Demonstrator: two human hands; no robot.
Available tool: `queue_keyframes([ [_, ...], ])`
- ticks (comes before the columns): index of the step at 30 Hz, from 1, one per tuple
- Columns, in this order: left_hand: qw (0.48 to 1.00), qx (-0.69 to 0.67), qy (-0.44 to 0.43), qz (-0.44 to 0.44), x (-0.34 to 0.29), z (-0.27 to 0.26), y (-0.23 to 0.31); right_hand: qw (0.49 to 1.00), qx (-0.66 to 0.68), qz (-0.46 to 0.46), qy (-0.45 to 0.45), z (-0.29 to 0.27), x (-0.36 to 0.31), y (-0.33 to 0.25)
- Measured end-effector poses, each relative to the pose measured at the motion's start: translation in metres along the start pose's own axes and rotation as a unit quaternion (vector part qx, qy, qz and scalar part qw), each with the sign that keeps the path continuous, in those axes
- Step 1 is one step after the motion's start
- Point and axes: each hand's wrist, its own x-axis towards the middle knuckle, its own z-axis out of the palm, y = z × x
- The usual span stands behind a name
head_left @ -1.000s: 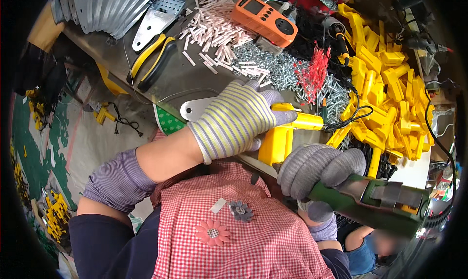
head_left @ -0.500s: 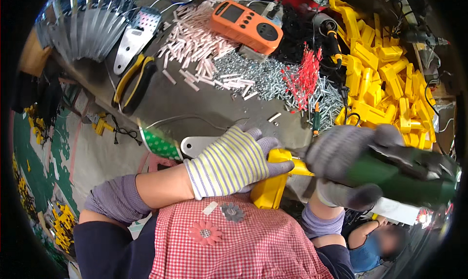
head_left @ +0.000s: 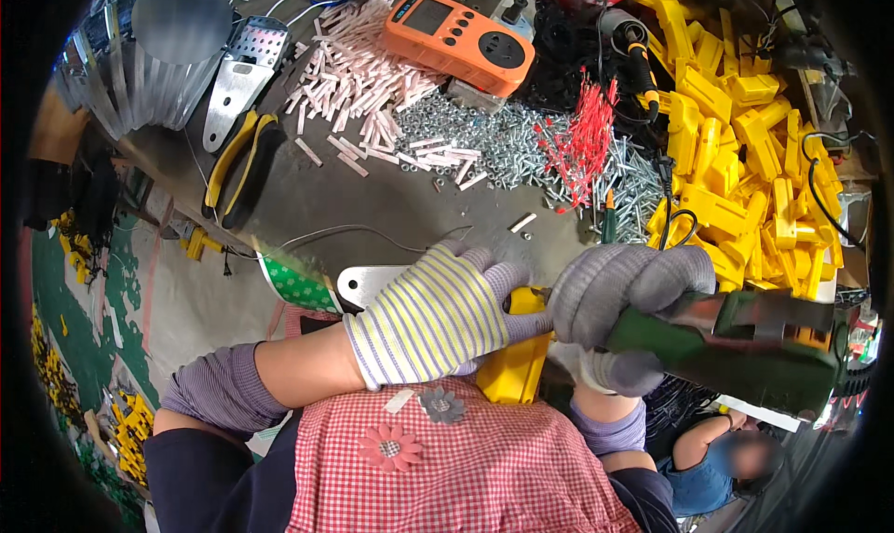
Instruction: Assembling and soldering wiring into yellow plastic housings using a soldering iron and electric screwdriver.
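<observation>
My left hand (head_left: 438,314), in a striped yellow and grey glove, is closed around a yellow plastic housing (head_left: 514,375) just above my apron. Under that hand a flat metal plate (head_left: 365,283) with a hole in its rounded end sticks out to the left. My right hand (head_left: 626,293), also gloved, grips a dark green power tool (head_left: 745,351) that lies level and points left. Its fingers come right up against the upper end of the yellow housing. The fingers mostly hide the tool's tip, so I cannot tell what it touches.
Yellow housings (head_left: 722,175) are heaped on the right, beside a soldering iron (head_left: 638,63). Farther off lie loose screws (head_left: 503,137), red pieces (head_left: 585,142), pale sticks (head_left: 349,77) and an orange meter (head_left: 461,44). Pliers (head_left: 244,165) lie at the left table edge. Someone (head_left: 698,477) sits lower right.
My right hand has moved left with the power tool, bringing it closer to the yellow housing. My left hand keeps its hold. The whole view has shifted slightly.
</observation>
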Motion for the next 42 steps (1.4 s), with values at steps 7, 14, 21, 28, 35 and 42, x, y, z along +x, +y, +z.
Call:
queue_keyframes([
  [7, 0.999, 0.027, -0.025, 0.038, 0.004, -0.01, 0.004, 0.982, 0.06, 0.15, 0.102, -0.011, -0.017, -0.016],
  [14, 0.992, -0.105, -0.048, 0.041, 0.008, -0.04, 0.0, 0.933, 0.323, -0.092, 0.126, -0.098, -0.044, -0.068],
  [21, 0.983, 0.041, 0.139, 0.111, 0.076, 0.012, 0.073, 0.819, 0.431, -0.134, 0.355, -0.128, -0.134, -0.028],
  [28, 0.979, -0.12, 0.161, -0.044, 0.072, -0.004, 0.032, 0.84, 0.418, -0.136, 0.32, -0.119, -0.152, -0.014],
  [35, 0.926, 0.357, -0.112, 0.053, 0.086, -0.015, -0.016, 0.82, 0.453, -0.128, 0.325, -0.101, -0.149, -0.006],
  [42, 0.873, 0.439, -0.173, 0.123, 0.105, -0.005, -0.003, 0.82, 0.463, -0.11, 0.319, -0.094, -0.144, -0.007],
])
